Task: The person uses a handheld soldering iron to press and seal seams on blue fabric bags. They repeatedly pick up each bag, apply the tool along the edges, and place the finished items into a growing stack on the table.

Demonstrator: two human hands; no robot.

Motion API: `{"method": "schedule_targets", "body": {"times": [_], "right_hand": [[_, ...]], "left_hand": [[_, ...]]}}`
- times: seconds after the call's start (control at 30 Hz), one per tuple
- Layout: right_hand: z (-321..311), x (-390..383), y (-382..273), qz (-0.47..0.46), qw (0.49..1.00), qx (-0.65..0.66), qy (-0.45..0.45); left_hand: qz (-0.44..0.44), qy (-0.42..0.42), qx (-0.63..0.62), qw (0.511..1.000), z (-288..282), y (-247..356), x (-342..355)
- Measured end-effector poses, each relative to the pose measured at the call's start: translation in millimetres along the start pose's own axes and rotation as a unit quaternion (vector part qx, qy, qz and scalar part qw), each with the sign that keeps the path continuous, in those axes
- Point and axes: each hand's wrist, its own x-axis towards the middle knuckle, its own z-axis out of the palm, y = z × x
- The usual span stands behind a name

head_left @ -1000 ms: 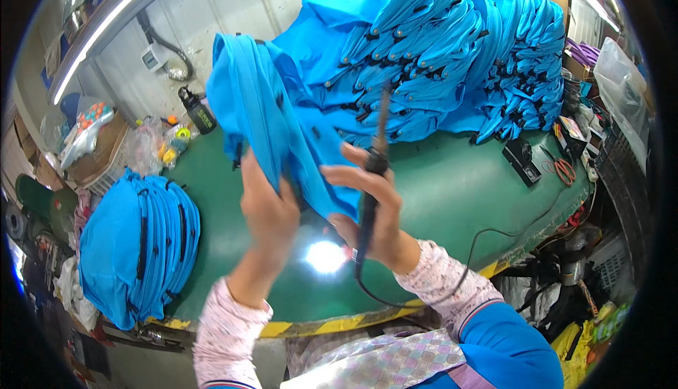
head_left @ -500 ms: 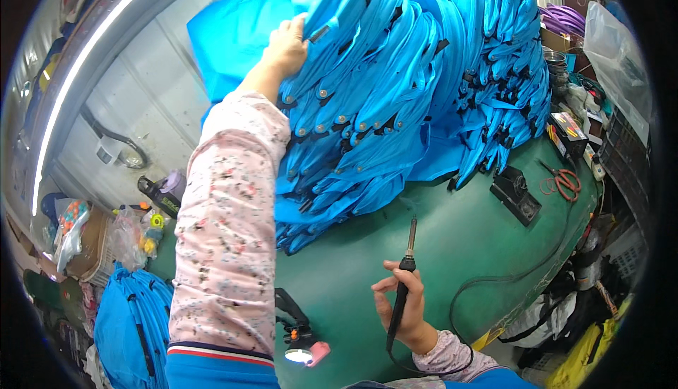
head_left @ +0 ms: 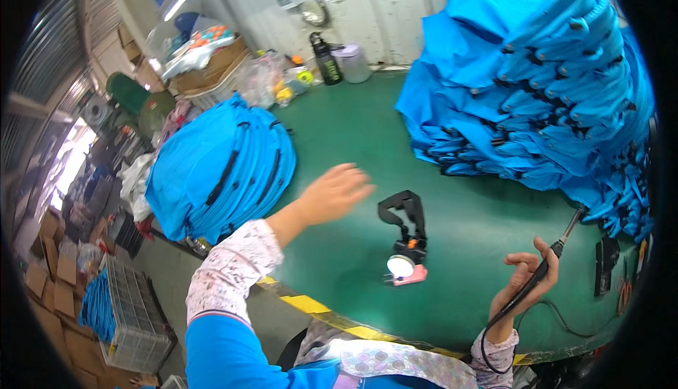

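My left hand [head_left: 337,191] is empty and slightly blurred, fingers apart, above the green tabletop between a headlamp and a rounded stack of folded blue fabric pieces [head_left: 205,163]. The headlamp [head_left: 401,265], with black strap, lit white face and pink part, lies at the middle. My right hand [head_left: 530,276] grips a black-handled soldering iron [head_left: 554,255] at the right, its metal tip pointing up near the edge of a tall heap of blue fabric pieces with black tabs [head_left: 508,85]. The iron's cord [head_left: 498,322] loops down past my wrist.
A black iron stand [head_left: 604,269] and scissors [head_left: 624,293] lie far right. Behind are a black bottle [head_left: 326,64], a lidded tub [head_left: 353,62] and plastic bags [head_left: 258,81]. Yellow-striped tape [head_left: 307,304] marks the front edge. A crate [head_left: 138,315], cardboard and another person's hand [head_left: 145,378] show lower left.
My left hand has left the tall blue heap, coming down and over the tabletop, empty. The iron in my right hand is now farther right. The view has swung left, showing the floor.
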Motion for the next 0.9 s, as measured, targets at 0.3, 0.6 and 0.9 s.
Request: {"method": "schedule_targets", "body": {"times": [0.3, 0.6, 0.9], "right_hand": [[28.2, -40.2, -34.2, -0.092, 0.982, -0.023, -0.163], [43.3, -54.8, -51.6, -0.122, 0.968, -0.07, -0.21], [115.5, -28.4, -100.7, 0.001, 0.958, 0.224, -0.18]], "left_hand": [[-0.469, -0.194, 0.231, 0.83, -96.3, -74.8, -296.6], [-0.44, -0.051, 0.253, 0.86, -173.1, -179.4, -267.0], [-0.532, 0.156, -0.118, 0.824, -306.3, -138.3, -94.7]]}}
